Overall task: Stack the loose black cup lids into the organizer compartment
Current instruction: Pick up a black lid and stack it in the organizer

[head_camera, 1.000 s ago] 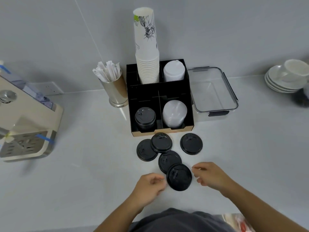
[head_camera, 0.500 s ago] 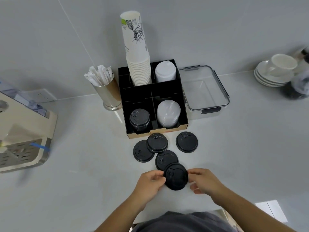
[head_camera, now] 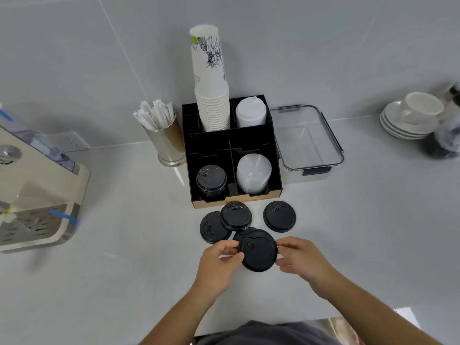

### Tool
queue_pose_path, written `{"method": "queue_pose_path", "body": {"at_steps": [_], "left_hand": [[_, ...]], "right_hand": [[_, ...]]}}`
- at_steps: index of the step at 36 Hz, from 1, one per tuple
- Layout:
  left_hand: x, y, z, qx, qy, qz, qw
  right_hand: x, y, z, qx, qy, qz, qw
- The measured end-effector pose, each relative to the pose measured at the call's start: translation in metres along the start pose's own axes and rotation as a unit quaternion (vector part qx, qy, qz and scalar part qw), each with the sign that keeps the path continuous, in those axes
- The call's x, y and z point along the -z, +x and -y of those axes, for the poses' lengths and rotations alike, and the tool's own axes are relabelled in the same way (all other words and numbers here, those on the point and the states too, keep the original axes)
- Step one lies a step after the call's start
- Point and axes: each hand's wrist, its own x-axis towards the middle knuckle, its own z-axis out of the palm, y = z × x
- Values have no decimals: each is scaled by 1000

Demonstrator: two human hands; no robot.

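Observation:
A black cup lid (head_camera: 258, 251) is held between my left hand (head_camera: 219, 262) and my right hand (head_camera: 298, 260), fingertips on its opposite edges. It covers most of another lid (head_camera: 239, 235) under it. Three more loose black lids lie on the counter: one on the left (head_camera: 211, 229), one overlapping it (head_camera: 235, 216), and one apart on the right (head_camera: 279, 216). The black organizer (head_camera: 206, 150) stands just behind them. Its front left compartment holds a stack of black lids (head_camera: 211, 180).
The organizer also holds clear lids (head_camera: 253, 173), white lids (head_camera: 251, 113) and a tall stack of paper cups (head_camera: 211, 95). A metal cup of stirrers (head_camera: 166, 140) stands left, a clear container (head_camera: 308, 145) right, a coffee machine (head_camera: 32, 195) far left, saucers with a cup (head_camera: 413, 118) far right.
Both hands have closed in on the nearest lid and taken hold of it by its edges; it now sits higher, over the lid behind it. The camera view shifted.

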Motion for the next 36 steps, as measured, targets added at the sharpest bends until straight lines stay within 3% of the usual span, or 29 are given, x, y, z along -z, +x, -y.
{"method": "queue_pose_path", "body": {"at_steps": [11,24,36], "left_hand": [[15,11,-21,-34,-54,-46,997],[29,25,-46,-58,-150,-64,985],[44,41,-63,-60,-173,-108,977]], "right_hand": [[-4,-1,38,69,15,-3,997],[-14,9,80,158,-40,14,986],[-34,15,118,216,-114,12,970]]}}
